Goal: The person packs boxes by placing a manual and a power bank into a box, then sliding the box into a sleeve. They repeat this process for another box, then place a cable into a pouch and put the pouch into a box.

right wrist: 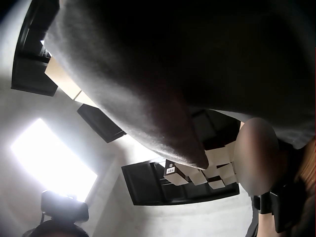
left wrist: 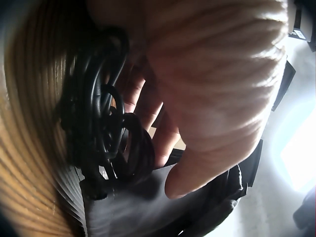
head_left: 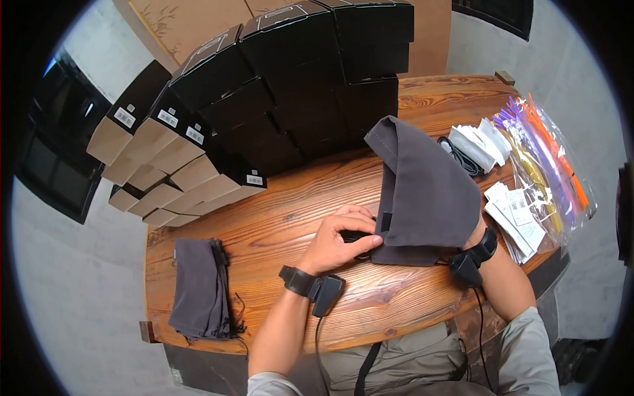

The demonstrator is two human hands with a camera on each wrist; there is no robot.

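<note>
A dark grey cloth bag (head_left: 432, 191) stands raised above the table, its lower edge toward the person. At its left edge, my left hand (head_left: 337, 241) pinches the cloth between thumb and fingers. Under that palm lies a coiled black cable (left wrist: 106, 113), beside the bag's cloth (left wrist: 133, 207) in the left wrist view. My right hand (head_left: 477, 236) reaches into or behind the bag; only a bit near the wrist shows, and its fingers are hidden. Grey cloth (right wrist: 128, 94) covers much of the right wrist view.
Folded grey bags (head_left: 198, 287) lie at the table's left. Stacked black boxes (head_left: 297, 86) fill the back left. At the right are another black cable (head_left: 462, 158), white packets (head_left: 485, 146), paper slips (head_left: 518, 218) and a clear bag of coloured strips (head_left: 545, 165).
</note>
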